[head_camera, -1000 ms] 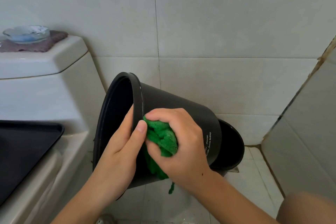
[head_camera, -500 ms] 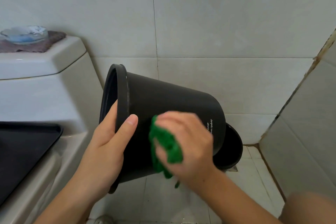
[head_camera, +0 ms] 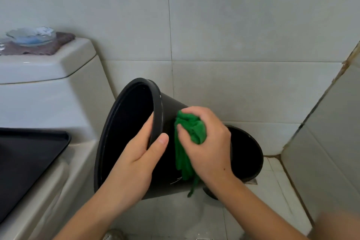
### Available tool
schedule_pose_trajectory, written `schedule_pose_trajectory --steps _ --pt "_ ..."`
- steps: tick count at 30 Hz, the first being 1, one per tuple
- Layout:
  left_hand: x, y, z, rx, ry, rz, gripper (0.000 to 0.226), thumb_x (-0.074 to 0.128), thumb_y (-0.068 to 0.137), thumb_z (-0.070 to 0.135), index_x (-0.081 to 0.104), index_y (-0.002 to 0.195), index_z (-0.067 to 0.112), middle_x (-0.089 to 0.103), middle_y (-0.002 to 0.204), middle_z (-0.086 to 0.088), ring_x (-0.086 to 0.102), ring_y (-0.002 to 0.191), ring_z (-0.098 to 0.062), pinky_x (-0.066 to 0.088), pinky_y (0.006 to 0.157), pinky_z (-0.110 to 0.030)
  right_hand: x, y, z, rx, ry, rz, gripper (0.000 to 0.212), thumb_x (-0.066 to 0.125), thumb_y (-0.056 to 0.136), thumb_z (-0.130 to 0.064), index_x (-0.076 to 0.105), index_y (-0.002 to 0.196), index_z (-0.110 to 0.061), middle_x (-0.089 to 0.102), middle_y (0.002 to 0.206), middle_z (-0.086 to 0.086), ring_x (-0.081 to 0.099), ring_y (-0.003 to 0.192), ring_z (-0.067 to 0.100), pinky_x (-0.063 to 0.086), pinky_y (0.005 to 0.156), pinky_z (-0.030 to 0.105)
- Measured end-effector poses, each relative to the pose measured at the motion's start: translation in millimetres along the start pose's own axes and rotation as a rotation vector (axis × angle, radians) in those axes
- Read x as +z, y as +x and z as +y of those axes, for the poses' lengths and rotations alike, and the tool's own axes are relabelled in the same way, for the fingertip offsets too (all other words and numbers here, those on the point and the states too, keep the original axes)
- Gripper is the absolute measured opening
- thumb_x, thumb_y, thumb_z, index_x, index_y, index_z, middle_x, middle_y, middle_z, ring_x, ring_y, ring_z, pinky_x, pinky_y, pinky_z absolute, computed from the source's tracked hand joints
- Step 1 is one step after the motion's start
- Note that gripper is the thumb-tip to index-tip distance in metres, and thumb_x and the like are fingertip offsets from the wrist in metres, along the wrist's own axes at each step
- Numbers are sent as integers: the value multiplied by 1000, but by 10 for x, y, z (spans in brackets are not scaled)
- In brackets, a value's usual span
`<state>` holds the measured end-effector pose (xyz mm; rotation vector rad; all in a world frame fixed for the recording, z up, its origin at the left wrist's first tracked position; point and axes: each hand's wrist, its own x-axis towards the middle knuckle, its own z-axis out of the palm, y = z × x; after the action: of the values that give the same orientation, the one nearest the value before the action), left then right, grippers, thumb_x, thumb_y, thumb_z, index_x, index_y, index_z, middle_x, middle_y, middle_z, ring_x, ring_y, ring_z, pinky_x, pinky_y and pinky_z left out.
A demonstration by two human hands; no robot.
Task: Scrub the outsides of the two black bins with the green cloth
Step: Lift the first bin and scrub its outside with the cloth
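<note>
Half a second before, the tilted black bin point(head_camera: 167, 107) had shown mostly its outer wall, with the mouth a thin sliver; here it was turned so that the dark inside faced the camera as a wide oval. The white lettering near its base, visible earlier, was hidden behind the right hand point(head_camera: 206, 142). The cloth had travelled left along the wall, from the middle of the bin to just beside the rim band.

The left hand point(head_camera: 134, 163) gripped the rim on the near side, its fingers point(head_camera: 147, 130) curled over the lip into the bin and the thumb lying on the outside of the band. The right hand clenched the green cloth point(head_camera: 190, 136) in a bunch and pressed it against the outer wall, a loose tail of cloth hanging down past the bin's lower edge.

The held bin was matt black with a broad rim band, a few pale scuffs on the band and a thin whitish scratch low on the wall. It hung tipped in the air, mouth to the left, in front of the tiled wall point(head_camera: 233, 25). The second black bin point(head_camera: 247, 154) stood upright on the floor point(head_camera: 272, 191) to the right and farther off, partly hidden by the right hand. To the left stood the toilet cistern point(head_camera: 48, 91).
</note>
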<state>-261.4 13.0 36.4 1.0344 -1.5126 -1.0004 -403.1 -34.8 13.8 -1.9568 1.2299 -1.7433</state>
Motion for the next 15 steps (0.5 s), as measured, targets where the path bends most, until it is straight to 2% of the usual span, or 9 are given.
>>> schedule_pose_trajectory --steps 4,6,8,10,12,15 --pt "-18 24 42 -5 -8 -27 47 45 93 23 52 139 23 66 129 11 58 123 -4 45 98 -15 -77 -52 -30 -313 -2 -78 24 69 80 -13 69 102 -4 69 103 5 65 98 19 52 87 30" --pt "-48 31 76 0 7 -50 45 48 93 20 53 138 23 68 127 10 61 119 -5 47 95 -16 -149 14 138 -305 -9 -138 25 69 82 -15 68 105 -6 68 105 4 65 99 19 52 88 32" --pt "-111 31 124 -12 25 -52 42 57 96 15 53 137 23 71 122 9 65 114 -5 50 89 -15 -200 98 302 -77 -2 -115 22 67 82 -20 67 104 -15 66 102 -5 63 97 12 51 87 34" --pt "-203 47 192 -22 86 -57 54 62 89 8 51 138 26 71 120 12 67 110 -4 51 85 -12 -245 169 463 208 -41 -67 18 68 82 -23 65 101 -24 66 98 -9 63 93 11 52 85 38" --pt "-327 84 205 -9 229 -39 67 73 83 4 49 138 33 70 118 19 66 110 0 51 86 -11 -284 199 613 434 -110 -89 15 70 84 -23 64 96 -28 67 94 -7 63 90 16 53 83 41" --pt "-467 169 176 8 393 -12 68 71 82 9 48 137 41 67 119 26 61 113 3 49 96 -22 -342 169 693 568 -161 -123 13 71 83 -23 64 91 -30 67 90 -6 64 90 19 53 79 39"
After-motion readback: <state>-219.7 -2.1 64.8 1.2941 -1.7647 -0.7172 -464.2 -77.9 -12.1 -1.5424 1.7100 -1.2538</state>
